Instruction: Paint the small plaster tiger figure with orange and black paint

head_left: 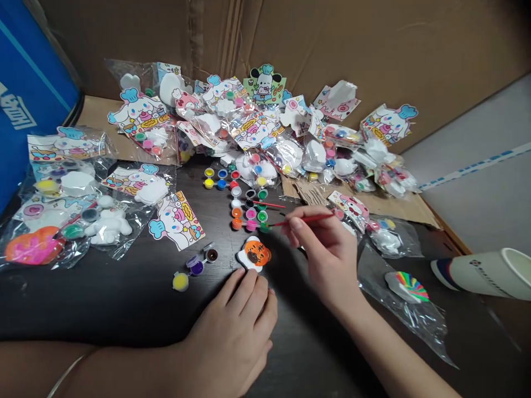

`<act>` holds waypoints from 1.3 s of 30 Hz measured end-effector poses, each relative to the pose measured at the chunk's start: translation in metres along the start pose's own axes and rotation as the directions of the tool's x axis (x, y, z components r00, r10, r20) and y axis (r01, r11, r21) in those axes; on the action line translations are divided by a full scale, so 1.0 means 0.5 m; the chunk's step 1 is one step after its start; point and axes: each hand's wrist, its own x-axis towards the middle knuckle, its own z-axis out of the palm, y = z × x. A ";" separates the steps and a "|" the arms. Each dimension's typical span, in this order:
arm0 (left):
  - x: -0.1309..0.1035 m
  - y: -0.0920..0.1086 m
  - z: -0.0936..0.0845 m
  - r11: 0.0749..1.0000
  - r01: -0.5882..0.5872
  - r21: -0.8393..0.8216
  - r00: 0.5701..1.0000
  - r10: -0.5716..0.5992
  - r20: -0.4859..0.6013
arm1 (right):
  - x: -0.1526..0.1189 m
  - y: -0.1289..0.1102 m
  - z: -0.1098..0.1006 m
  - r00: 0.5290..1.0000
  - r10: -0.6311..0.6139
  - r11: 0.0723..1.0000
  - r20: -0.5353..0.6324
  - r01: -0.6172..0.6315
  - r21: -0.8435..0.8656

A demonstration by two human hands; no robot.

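Right hand (329,254): grasping red paintbrush (279,224), tip at green paint (264,227)
Left hand (238,320): relaxed, fingertips against orange-faced figurine (256,254)

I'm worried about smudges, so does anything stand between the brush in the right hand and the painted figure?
Nothing visible does. Only table shows between the tip of the brush, at a green paint pot, and the painted figure. The left hand lies at the figure's near edge, off that path.

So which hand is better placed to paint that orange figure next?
Probably the right hand: it holds a red brush, tip at the green paint; the left hand, brushless, rests by the figure.
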 end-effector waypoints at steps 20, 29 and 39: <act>0.006 0.002 0.001 0.999 0.038 -0.001 0.998 -0.038 0.048 | -0.065 0.056 -0.025 0.965 0.229 0.945 -0.126 -0.190 0.266; 0.003 0.002 0.006 1.000 0.007 0.023 0.996 -0.009 0.085 | -0.063 0.054 -0.028 0.981 0.177 0.976 -0.077 -0.164 0.144; 0.005 0.003 0.001 1.000 0.022 0.020 0.996 -0.024 0.080 | -0.068 0.051 -0.033 0.990 0.101 0.992 -0.100 -0.093 0.079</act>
